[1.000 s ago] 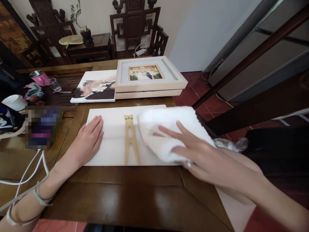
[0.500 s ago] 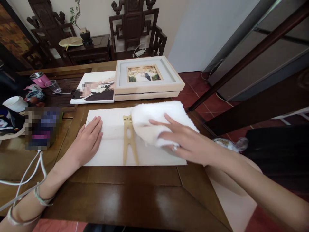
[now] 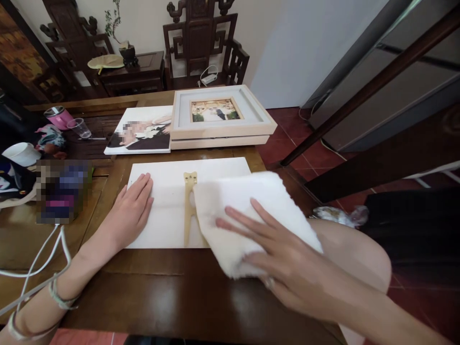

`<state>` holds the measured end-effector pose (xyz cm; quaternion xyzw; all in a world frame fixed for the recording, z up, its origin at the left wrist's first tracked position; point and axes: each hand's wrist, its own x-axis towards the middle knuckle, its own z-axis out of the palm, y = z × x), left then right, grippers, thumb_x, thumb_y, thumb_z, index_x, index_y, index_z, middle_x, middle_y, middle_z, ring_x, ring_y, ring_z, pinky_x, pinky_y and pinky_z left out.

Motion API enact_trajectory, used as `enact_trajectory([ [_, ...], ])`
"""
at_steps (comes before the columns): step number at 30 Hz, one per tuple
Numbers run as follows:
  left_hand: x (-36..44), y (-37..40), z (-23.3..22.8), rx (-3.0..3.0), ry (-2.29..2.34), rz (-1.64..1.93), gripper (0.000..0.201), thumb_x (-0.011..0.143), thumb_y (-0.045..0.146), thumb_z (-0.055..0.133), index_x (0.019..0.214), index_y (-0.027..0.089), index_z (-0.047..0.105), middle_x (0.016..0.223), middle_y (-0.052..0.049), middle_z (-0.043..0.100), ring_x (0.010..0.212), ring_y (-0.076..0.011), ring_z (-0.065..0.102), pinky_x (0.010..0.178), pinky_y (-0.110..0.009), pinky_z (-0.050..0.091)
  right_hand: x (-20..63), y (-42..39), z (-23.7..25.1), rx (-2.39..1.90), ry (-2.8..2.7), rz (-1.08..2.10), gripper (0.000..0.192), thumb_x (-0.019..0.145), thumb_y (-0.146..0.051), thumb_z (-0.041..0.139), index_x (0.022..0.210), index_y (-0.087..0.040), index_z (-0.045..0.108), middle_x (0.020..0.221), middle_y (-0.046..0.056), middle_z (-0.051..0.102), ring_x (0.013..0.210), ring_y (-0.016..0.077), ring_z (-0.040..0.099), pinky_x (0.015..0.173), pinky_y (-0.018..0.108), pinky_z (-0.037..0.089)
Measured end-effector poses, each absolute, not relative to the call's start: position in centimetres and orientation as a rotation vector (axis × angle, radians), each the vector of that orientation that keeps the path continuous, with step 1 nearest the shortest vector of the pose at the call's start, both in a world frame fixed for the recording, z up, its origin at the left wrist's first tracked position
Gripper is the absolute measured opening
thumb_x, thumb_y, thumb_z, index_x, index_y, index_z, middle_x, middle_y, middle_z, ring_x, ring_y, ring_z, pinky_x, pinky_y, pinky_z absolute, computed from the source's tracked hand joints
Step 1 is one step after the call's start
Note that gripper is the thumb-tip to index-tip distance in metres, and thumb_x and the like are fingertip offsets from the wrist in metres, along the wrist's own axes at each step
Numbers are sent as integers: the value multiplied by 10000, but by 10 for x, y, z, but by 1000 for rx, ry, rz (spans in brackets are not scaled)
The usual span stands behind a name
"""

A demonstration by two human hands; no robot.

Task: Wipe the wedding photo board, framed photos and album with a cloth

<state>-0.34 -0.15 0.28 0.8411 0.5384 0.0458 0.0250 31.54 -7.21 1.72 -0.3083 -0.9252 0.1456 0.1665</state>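
Observation:
A white rectangular panel [image 3: 163,215], apparently the back of a picture frame, lies flat on the wooden table [image 3: 172,292]. Fixed near its middle is a cream easel stand [image 3: 188,208] with two legs; the cloth covers its right leg. My left hand [image 3: 131,206] rests flat on the panel's left side, fingers stretched out. Under and within the fingers of my right hand [image 3: 268,244] is a fluffy white cloth [image 3: 283,201]. It covers the panel's right part and hangs over its front edge; the thumb is hidden.
Behind the panel are two stacked wooden photo frames [image 3: 223,127] and a photo print [image 3: 143,132]. A pink mug [image 3: 61,120], a clear plastic cup [image 3: 82,128], a white cup [image 3: 22,153] and white cables [image 3: 61,244] are on the left. A dark chair [image 3: 199,43] stands beyond.
My right hand has pulled the white cloth toward me and slightly right, and the cloth is spread flatter. The panel's far right corner is uncovered. My left hand has stayed in place.

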Motion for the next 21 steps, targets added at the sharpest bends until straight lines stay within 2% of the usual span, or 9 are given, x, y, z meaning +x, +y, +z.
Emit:
enact_trajectory([
  [4,-2,-1,4,2597,1670,114,536,1003,340,202,1454,87,346,1559,-153,311,1454,-272,261,1161,-517,278,326,-91,29,-771,-2690,523,313,634,-7,462,769,-227,639,1465,28,493,1437,257,299,1206,562,129],
  [9,-3,-1,3,2599,1666,118,537,1002,335,204,1452,79,346,1557,-160,310,1453,-277,262,1156,-522,286,330,-40,25,-691,-2739,515,321,714,-23,449,873,-222,645,1444,52,518,1420,223,339,1199,534,190],
  [13,-4,-1,4,2600,1648,145,524,1002,330,215,1458,106,339,1554,-153,319,1447,-283,276,1152,-529,290,320,13,12,-736,-2650,361,236,790,-75,469,899,-209,630,1395,103,562,1407,258,364,1179,581,201],
  [16,-4,-1,4,2604,1635,158,519,1002,327,219,1460,113,337,1551,-153,326,1446,-281,277,1154,-522,289,311,34,8,-852,-2627,271,258,799,-59,468,938,-211,622,1338,113,607,1402,288,370,1150,613,258],
  [21,-5,-1,3,2614,1638,166,519,1003,329,221,1454,107,350,1550,-156,327,1447,-276,278,1153,-520,290,300,13,9,-982,-2617,180,327,769,-21,471,1015,-171,628,1441,164,500,1406,352,342,1114,679,259],
])
